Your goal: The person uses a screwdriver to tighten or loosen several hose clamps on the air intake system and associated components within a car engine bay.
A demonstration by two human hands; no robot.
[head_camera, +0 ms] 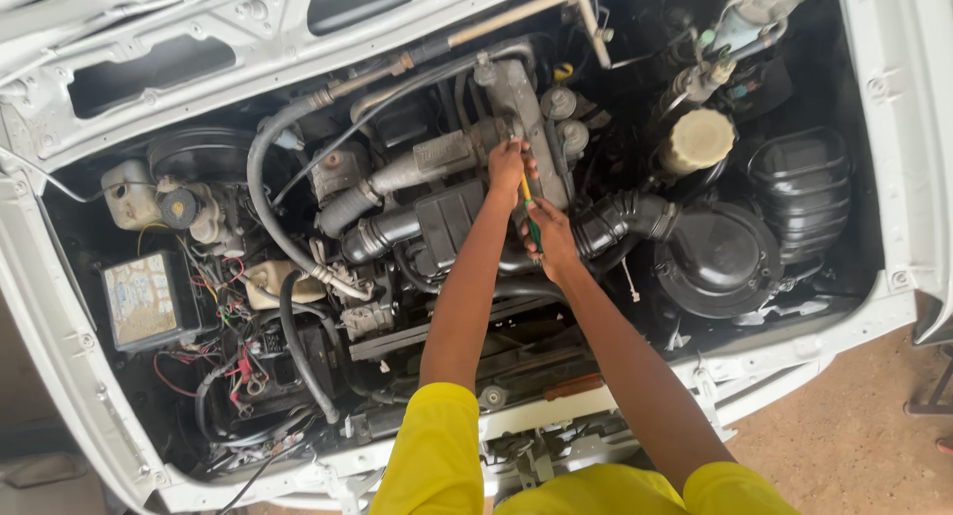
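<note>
Leaning over the open engine bay [298, 307] of a white vehicle, the person has both hands at the centre of the engine, just below the ribbed grey metal cover [526, 108] at twelve o'clock from them. To do this step well, the tool should stay square to whatever it bears on, one hand steadying while the other turns or presses; a slip here would likely land on the soft hoses close by.

The round black plastic air-cleaner housing [720, 257] sits at three o'clock from the hands, smooth and domed, with its corrugated black rubber duct [625, 217] running in to meet them. At nine o'clock, well apart, lies a boxy battery [149, 299] with a pale, worn top, ringed by red and black wires. A cream screw cap [698, 140] on a reservoir stands at two o'clock.

The left hand [506, 168] is curled, fingers pressed against the engine; what it pinches I cannot tell. The right hand [553, 239] is closed round a slim tool with a yellow-and-green handle [529, 212], which stands between the two hands.
</note>
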